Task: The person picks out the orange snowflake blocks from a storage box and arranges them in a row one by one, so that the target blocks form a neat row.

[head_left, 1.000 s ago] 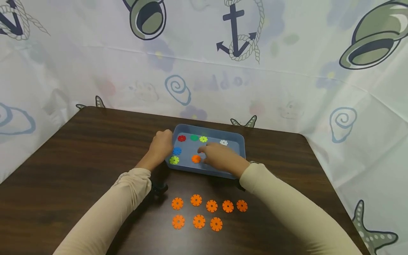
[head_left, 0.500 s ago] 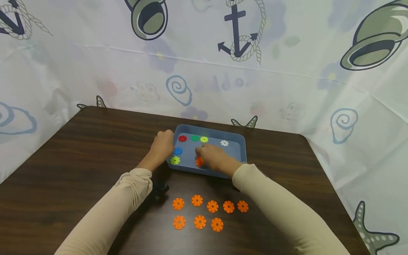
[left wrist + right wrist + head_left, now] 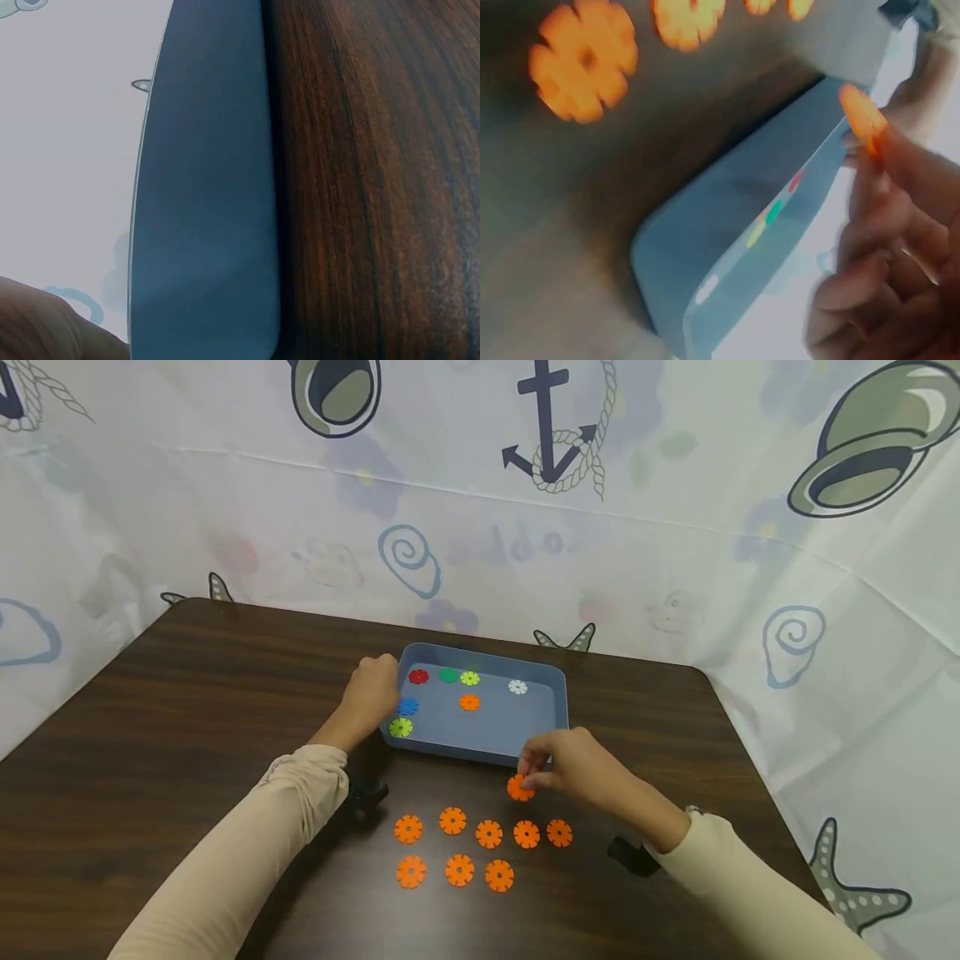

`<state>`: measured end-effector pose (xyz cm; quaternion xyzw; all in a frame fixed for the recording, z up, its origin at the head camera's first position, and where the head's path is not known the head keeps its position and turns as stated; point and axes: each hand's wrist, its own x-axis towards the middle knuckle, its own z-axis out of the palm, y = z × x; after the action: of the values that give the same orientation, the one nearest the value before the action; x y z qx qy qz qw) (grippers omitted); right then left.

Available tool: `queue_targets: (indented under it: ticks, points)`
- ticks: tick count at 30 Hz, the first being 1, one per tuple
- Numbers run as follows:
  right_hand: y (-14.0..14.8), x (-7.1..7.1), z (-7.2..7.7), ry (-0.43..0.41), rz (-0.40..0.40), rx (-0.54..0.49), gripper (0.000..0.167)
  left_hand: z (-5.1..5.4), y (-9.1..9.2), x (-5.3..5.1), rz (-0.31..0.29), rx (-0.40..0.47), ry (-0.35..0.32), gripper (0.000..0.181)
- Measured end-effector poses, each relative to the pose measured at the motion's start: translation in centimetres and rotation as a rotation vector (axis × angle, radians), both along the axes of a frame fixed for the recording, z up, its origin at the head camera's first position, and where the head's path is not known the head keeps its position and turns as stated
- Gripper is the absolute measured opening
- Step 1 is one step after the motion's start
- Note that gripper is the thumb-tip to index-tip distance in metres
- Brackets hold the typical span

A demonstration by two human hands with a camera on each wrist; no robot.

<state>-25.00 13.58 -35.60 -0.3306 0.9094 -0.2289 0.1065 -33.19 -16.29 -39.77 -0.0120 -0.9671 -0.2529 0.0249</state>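
A blue-grey tray (image 3: pixel 480 745) lies at the far middle of the table. My left hand (image 3: pixel 369 693) grips its left rim with curled fingers; in the left wrist view part of that hand (image 3: pixel 45 326) shows beside the tray wall (image 3: pixel 206 180). My right hand (image 3: pixel 577 764) pinches an orange notched disc (image 3: pixel 519 788) between thumb and fingertips, just in front of the tray's near right side. The right wrist view shows this disc (image 3: pixel 864 120) edge-on. Another orange disc (image 3: pixel 469 702) lies inside the tray.
Also in the tray are a red disc (image 3: pixel 418 677), a green disc (image 3: pixel 448 676), a blue disc (image 3: pixel 408 706), a white disc (image 3: pixel 517 687) and two yellow-green discs (image 3: pixel 469 678). Several orange discs (image 3: pixel 489 834) lie in two rows on the dark wooden table (image 3: pixel 187 693).
My right hand has picked an orange disc out of the tray and carried it right and toward me, over the near rim. The left hand stays at the tray's left rim.
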Motion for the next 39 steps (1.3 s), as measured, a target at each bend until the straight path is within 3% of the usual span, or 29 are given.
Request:
queue_targets:
  ticks: [4,6,15,18,22,26,31,34,39]
  points:
    - [1.5,1.8,-1.0,-0.180,0.040,0.031,0.013,0.1,-0.2,0.0,0.007,-0.004,-0.002,0.017]
    - [1.8,2.3,-1.8,-0.225,0.049,0.056,0.016,0.2,-0.4,-0.1,0.010,-0.006,0.003,0.017]
    - [1.8,3.0,-3.7,-0.189,0.017,0.136,0.025,0.7,-0.8,-0.2,0.019,-0.011,0.000,0.015]
    - [1.4,3.1,-3.6,-0.148,0.018,0.173,0.026,0.7,-0.9,-0.2,0.022,-0.014,-0.003,0.015]
    - [0.4,2.8,-2.3,-0.082,0.004,0.194,0.027,0.6,-0.9,-0.2,0.024,-0.012,0.000,0.015]
    - [-1.6,0.7,0.0,0.015,-0.038,0.205,0.026,0.6,-0.9,-0.2,0.017,0.007,0.002,0.014]
    - [-4.8,-4.0,1.4,0.111,-0.104,0.280,0.014,0.5,-0.8,0.0,0.014,0.019,0.009,0.013]
    - [-6.4,-6.7,1.0,0.090,-0.142,0.330,0.013,0.2,-0.7,0.0,0.006,0.021,0.023,0.014]
    - [-7.9,-9.8,-0.9,0.003,-0.163,0.391,0.038,-0.2,-0.1,0.1,-0.008,0.014,0.040,0.014]
